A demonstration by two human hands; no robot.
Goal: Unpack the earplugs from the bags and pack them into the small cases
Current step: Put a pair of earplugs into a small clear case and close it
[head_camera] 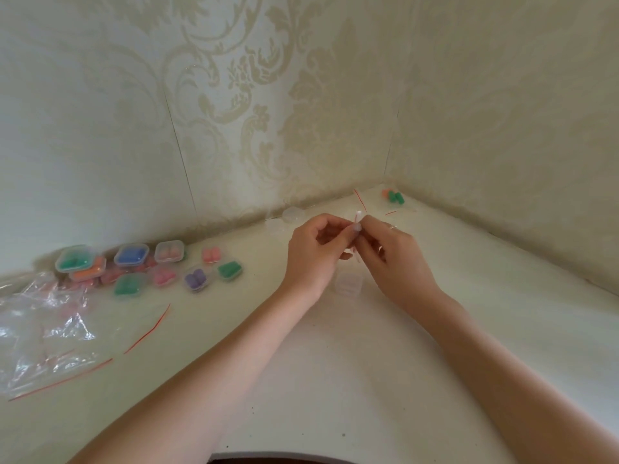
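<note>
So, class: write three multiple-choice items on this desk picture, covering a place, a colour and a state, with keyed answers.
1. Where do the filled small clear plastic cases lie?
A by the left wall
B in the far right corner
C at the near edge

2. What colour fills the square clear case beside the pale pink one?
A yellow
B blue
C black

3. How are the left hand and right hand?
A flat on the table
B apart
C pinching one small clear bag together

Answers: A, they cluster left; B, blue shows through; C, fingertips meet on it.
</note>
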